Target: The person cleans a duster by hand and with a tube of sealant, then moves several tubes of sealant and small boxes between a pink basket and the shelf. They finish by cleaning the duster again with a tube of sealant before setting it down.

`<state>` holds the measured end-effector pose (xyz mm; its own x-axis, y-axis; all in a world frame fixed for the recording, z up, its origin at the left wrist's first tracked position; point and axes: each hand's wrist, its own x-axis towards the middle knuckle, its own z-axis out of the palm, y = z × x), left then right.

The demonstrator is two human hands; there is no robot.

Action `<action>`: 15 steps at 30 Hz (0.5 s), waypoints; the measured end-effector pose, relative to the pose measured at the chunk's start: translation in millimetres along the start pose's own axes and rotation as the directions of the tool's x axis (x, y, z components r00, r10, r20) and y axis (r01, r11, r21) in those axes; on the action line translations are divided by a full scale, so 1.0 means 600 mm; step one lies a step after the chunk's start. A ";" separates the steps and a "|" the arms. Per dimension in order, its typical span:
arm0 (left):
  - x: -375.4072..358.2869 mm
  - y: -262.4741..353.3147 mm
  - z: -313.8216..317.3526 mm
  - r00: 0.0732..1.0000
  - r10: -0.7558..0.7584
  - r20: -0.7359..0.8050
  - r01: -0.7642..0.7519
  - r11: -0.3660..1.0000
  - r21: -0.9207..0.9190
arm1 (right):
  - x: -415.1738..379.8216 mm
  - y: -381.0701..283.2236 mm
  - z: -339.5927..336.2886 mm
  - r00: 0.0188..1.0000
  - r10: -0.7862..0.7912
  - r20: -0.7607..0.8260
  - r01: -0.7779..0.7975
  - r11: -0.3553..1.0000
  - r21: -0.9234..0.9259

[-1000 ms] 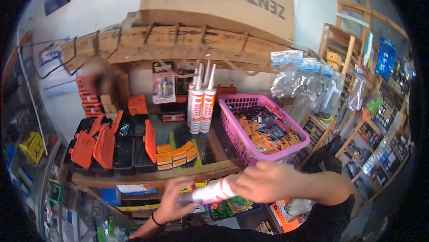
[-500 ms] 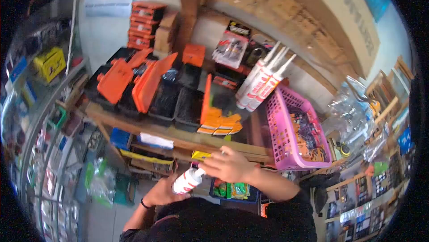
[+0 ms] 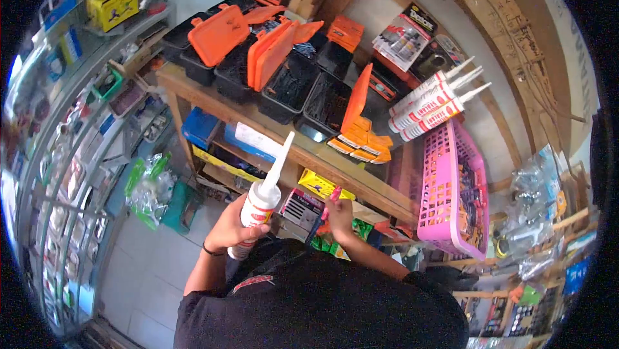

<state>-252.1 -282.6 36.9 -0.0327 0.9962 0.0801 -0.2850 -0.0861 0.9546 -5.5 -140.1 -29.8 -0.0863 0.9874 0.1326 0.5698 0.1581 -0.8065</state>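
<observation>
My left hand (image 3: 227, 228) is wrapped round a white sealant tube (image 3: 263, 199) with red lettering, its long nozzle (image 3: 278, 165) pointing up and away from me. To the right, clear of the tube, my right hand (image 3: 340, 219) is closed round a slim pink-and-dark stick-like tool (image 3: 324, 211); I cannot tell its exact kind. Both hands are in front of the wooden shelf (image 3: 222, 108), over its lower level. Similar sealant tubes (image 3: 431, 107) stand together on the shelf top at the right.
Black bins (image 3: 293, 88) with orange lids (image 3: 219, 35) line the shelf top, beside small orange packs (image 3: 361, 139). A pink basket (image 3: 445, 188) of packets stands at the right end. Below are a yellow box (image 3: 325, 184) and green packets (image 3: 362, 233). Glass shelving (image 3: 80, 178) runs along the left.
My right hand has moved right, away from the nozzle, and now shows a slim pink-and-dark tool. The tube in my left hand is more upright with its full nozzle visible. The view has turned.
</observation>
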 end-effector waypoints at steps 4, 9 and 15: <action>-0.008 0.003 0.035 0.992 -0.005 -0.124 -0.021 0.979 -0.203 | 0.049 -0.065 0.006 0.755 0.654 0.046 -0.638 0.717 0.282; -0.027 0.013 0.060 0.982 0.043 -0.186 -0.086 0.969 -0.232 | 0.022 0.074 -0.029 0.811 0.314 0.494 -0.532 0.746 0.400; -0.021 0.013 0.081 0.948 0.045 -0.315 -0.137 0.951 -0.276 | -0.031 0.541 -0.100 0.684 0.167 0.711 -0.548 0.761 0.348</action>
<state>-207.3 -295.6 57.2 -0.3456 0.9379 0.0286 -0.5308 -0.2205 0.8183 230.4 -107.5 -259.5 -0.5446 0.7056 -0.4534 0.1962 -0.4184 -0.8868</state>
